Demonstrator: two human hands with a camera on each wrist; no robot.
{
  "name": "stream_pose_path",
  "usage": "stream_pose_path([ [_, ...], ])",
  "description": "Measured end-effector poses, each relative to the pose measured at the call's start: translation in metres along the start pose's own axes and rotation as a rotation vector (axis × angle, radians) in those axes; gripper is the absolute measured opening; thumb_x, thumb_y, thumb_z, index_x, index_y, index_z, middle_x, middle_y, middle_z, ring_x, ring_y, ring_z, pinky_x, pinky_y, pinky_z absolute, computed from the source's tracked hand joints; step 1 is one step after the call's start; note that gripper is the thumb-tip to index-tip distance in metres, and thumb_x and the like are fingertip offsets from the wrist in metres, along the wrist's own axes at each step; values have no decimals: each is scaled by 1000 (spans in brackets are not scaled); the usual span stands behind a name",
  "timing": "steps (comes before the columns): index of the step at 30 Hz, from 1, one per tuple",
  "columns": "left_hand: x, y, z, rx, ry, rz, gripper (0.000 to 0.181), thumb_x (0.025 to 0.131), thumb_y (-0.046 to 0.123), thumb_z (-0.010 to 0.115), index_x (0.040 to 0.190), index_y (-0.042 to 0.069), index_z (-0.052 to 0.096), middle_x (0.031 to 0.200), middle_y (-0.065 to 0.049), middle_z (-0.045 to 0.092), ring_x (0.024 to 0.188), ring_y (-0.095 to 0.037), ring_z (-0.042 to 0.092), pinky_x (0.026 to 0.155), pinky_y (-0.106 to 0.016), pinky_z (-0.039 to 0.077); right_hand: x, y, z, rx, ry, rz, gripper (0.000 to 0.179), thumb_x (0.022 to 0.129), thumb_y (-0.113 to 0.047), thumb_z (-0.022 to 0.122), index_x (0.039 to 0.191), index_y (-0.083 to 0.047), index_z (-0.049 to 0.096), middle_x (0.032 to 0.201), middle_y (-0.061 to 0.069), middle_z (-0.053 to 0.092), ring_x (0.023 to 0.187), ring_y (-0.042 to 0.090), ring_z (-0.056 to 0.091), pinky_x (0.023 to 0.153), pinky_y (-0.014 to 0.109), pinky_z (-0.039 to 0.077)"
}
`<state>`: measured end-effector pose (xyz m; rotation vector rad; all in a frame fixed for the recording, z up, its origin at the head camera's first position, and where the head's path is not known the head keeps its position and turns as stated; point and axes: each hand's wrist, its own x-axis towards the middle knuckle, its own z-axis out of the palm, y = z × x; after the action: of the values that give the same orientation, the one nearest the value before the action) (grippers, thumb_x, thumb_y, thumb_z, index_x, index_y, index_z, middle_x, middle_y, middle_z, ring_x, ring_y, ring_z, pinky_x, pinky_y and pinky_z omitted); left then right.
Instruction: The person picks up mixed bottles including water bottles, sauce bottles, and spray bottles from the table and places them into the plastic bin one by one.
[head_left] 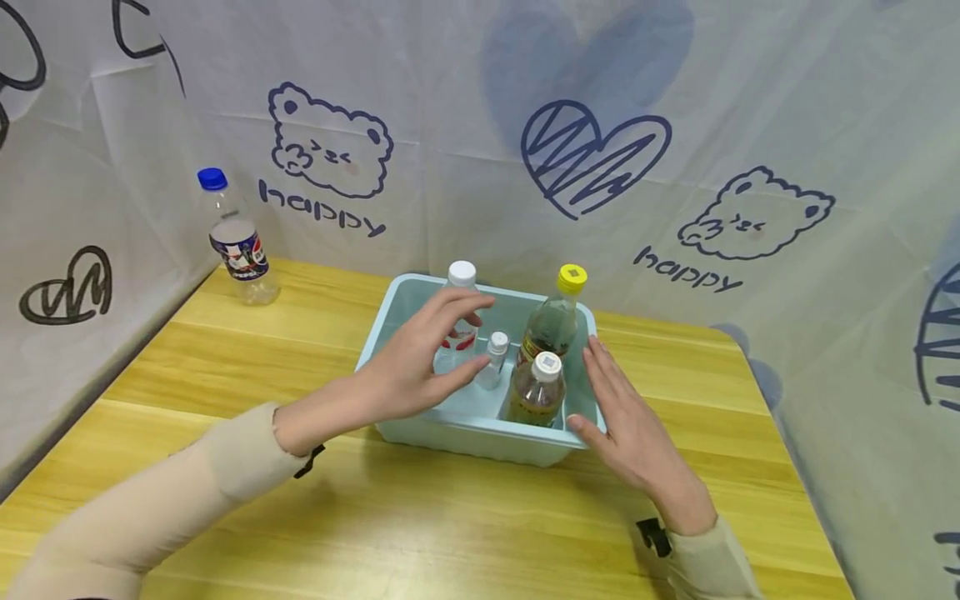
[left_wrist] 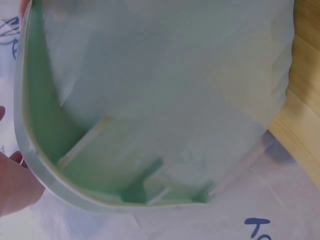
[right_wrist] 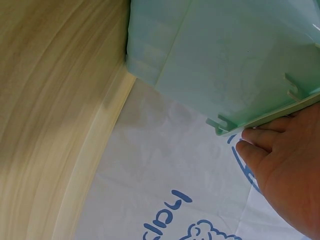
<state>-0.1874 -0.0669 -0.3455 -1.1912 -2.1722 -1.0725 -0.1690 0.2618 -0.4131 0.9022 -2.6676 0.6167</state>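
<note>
A light blue plastic bin (head_left: 465, 446) stands on the table, with several bottles upright in it. My left hand (head_left: 408, 358) hangs over its left part, thumb and fingers spread apart with nothing seen between them. Partly behind that hand is a white-capped bottle (head_left: 462, 275) with red on its label. The thumb tip overlaps a small white-capped bottle (head_left: 495, 354); whether they touch, I cannot tell. My right hand (head_left: 637, 437) lies along the bin's right rim, fingers straight. In the right wrist view, its fingers (right_wrist: 267, 137) rest at the rim.
A yellow-capped bottle (head_left: 553, 321) and a white-capped bottle with brown contents (head_left: 537, 392) stand in the bin's right part. Outside, a blue-capped Pepsi bottle (head_left: 238, 242) is at the table's back left. A printed white cloth (head_left: 457, 150) hangs behind the wooden table (head_left: 450, 533).
</note>
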Motion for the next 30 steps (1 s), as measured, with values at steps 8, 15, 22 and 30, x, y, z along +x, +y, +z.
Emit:
stream_pose_path([
  [8,-9,-7,-13,40,155,13,65,89,3,79,147,-2,49,139,-18,52,113,-26,60,85,-35,57,-1,1,1,-5,8,-5,84,107,-56,45,164,0,19,173,18,12,157,40,19,129,44,15],
  [15,-22,-18,-33,78,297,-65,66,89,1,78,148,-4,47,143,-21,51,117,-29,60,90,-35,53,0,2,1,-12,9,-12,85,108,-58,42,164,0,18,173,18,12,157,40,19,128,50,20],
  [22,-35,-33,-59,113,453,-184,63,90,-2,76,147,-2,50,143,-20,53,117,-28,61,92,-27,52,0,3,1,0,10,-12,84,108,-55,44,164,1,19,173,18,13,157,39,18,129,44,16],
  [30,-52,-58,-92,191,616,-365,62,92,-3,73,149,-2,49,146,-20,50,118,-24,58,93,-18,47,1,1,-1,13,0,3,84,107,-54,47,165,0,19,173,17,12,158,35,16,130,35,10],
])
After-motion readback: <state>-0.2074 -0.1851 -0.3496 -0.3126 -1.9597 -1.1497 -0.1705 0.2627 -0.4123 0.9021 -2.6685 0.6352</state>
